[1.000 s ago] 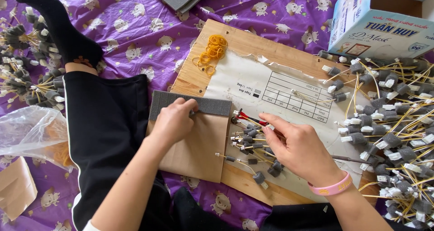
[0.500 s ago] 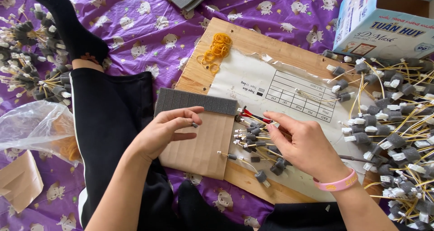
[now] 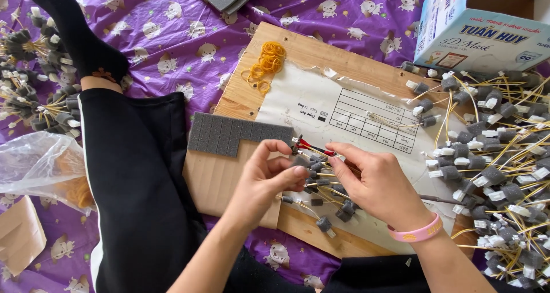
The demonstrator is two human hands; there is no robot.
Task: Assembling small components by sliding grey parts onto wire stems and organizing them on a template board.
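Note:
My left hand (image 3: pixel 268 179) pinches a small grey foam block at the end of a thin wire, just right of a scored grey foam strip (image 3: pixel 238 135) lying on a cardboard piece (image 3: pixel 220 181). My right hand (image 3: pixel 375 181), with a pink wristband, holds a thin red-and-black wire (image 3: pixel 309 147) whose tip meets the left fingers. Several wires with grey foam ends (image 3: pixel 332 213) lie under both hands on a wooden board (image 3: pixel 309 52) covered by a printed paper sheet (image 3: pixel 355 112).
A big pile of foam-tipped yellow wires (image 3: pixel 498 155) lies at right, another pile (image 3: pixel 34 81) at far left. Yellow rubber bands (image 3: pixel 266 63) sit on the board. A blue-white carton (image 3: pixel 481 32), a plastic bag (image 3: pixel 40 167) and my black-clad leg (image 3: pixel 134 155) surround the board.
My left hand left the foam strip and cardboard and moved right to meet the right hand, now pinching a foam piece at the wire's tip.

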